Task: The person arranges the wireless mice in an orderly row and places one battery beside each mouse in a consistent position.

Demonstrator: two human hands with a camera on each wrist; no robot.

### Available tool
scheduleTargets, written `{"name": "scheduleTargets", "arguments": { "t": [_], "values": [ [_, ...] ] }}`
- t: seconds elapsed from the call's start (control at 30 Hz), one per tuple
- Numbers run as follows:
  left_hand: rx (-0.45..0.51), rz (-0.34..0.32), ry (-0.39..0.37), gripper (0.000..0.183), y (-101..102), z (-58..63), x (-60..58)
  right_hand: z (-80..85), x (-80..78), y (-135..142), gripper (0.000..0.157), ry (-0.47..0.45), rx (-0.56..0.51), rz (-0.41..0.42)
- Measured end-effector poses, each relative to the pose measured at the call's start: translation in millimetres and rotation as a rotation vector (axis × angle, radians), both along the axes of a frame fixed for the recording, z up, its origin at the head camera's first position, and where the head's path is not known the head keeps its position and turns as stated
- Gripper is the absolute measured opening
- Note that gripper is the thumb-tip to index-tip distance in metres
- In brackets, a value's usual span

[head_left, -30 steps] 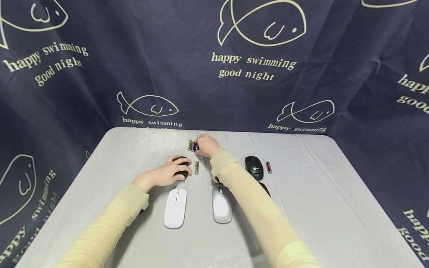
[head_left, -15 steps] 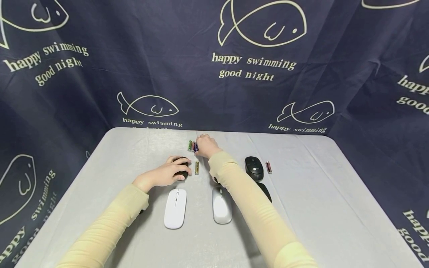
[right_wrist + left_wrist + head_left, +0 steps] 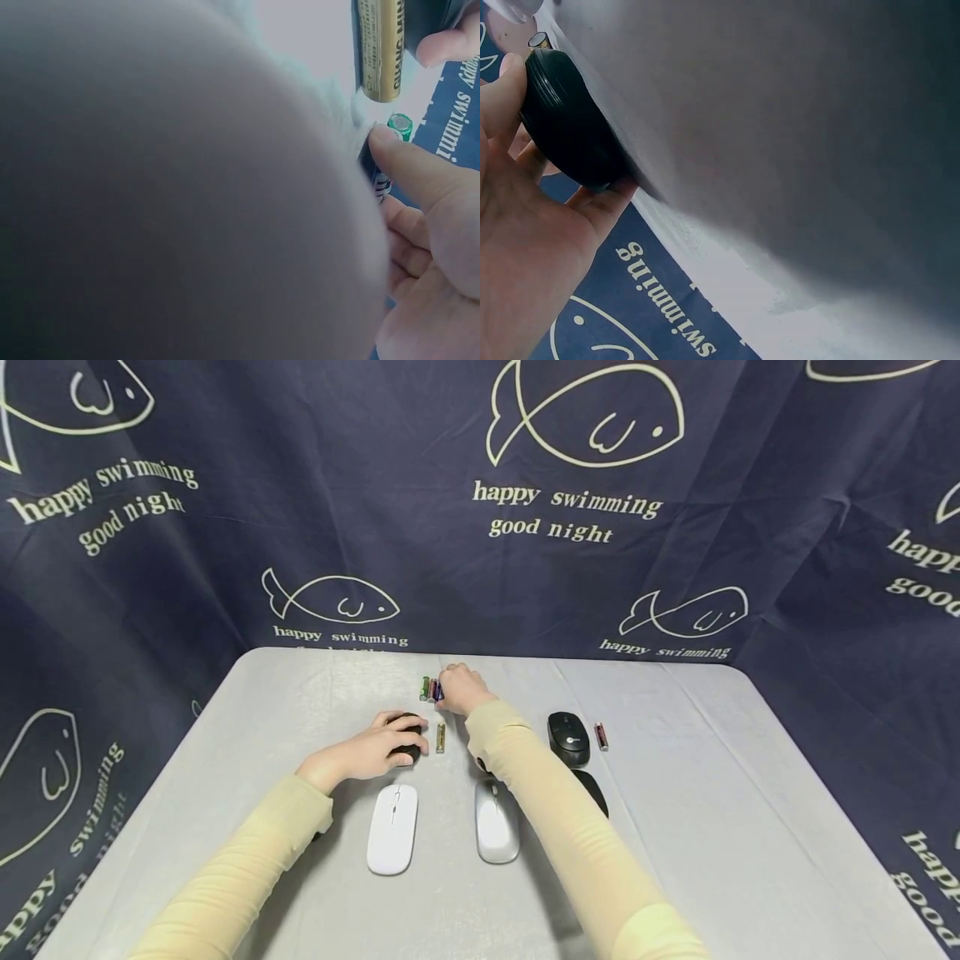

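My left hand (image 3: 372, 749) holds a black computer mouse (image 3: 407, 745) on the table, fingers curled over it; the left wrist view shows the mouse (image 3: 574, 120) between thumb and fingers. At the back, my right hand (image 3: 463, 687) pinches a blue battery (image 3: 439, 692), partly hidden by the fingers. That blue battery (image 3: 381, 185) shows below the thumb in the right wrist view. Beside it on the left lie a reddish battery (image 3: 432, 690) and a green battery (image 3: 425, 688) in a row. A gold battery (image 3: 440, 738) lies alone just right of the held mouse.
A white mouse (image 3: 393, 829) and a silver mouse (image 3: 497, 822) lie nearer the front. To the right are a black mouse (image 3: 569, 739), another black mouse (image 3: 591, 791) partly behind my right sleeve, and a red battery (image 3: 602, 736). A dark fish-print curtain (image 3: 480, 577) surrounds the table.
The blue battery has turned slightly to line up beside the reddish one. My right forearm has shifted a little left; the left hand stays put on its mouse.
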State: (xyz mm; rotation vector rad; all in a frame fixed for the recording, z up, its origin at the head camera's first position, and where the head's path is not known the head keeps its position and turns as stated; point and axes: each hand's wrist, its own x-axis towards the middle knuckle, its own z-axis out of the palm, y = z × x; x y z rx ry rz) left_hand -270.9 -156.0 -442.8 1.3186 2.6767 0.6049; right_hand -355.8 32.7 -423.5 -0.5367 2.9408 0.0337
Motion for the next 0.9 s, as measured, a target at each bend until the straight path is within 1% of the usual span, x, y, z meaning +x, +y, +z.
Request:
{"name": "scheduleTargets", "arguments": {
  "t": [0.13, 0.3, 0.47, 0.63, 0.73, 0.9],
  "values": [
    [-0.001, 0.004, 0.008, 0.021, 0, -0.8, 0.4, 1.1, 0.7, 1, 0.051, 0.022, 0.013, 0.018],
    [0.001, 0.009, -0.005, 0.022, 1, 2.8, 2.6, 4.8, 2.0, 2, 0.052, 0.071, -0.005, 0.053],
    [0.001, 0.008, -0.001, 0.021, 2, 3.7, 3.8, 13.5, 4.0, 3, 0.054, 0.106, -0.012, 0.084],
    [0.007, 0.000, -0.003, 0.021, 1, 3.5, 3.8, 22.8, 6.3, 6, 0.054, 0.119, -0.011, 0.093],
    [0.009, -0.003, -0.003, 0.021, 1, 2.8, 3.4, 27.6, 7.6, 10, 0.052, 0.137, -0.027, 0.099],
    [0.012, -0.002, -0.007, 0.022, 0, 2.6, 3.0, 36.6, 12.5, 17, 0.054, 0.151, -0.054, 0.113]
  ]
}}
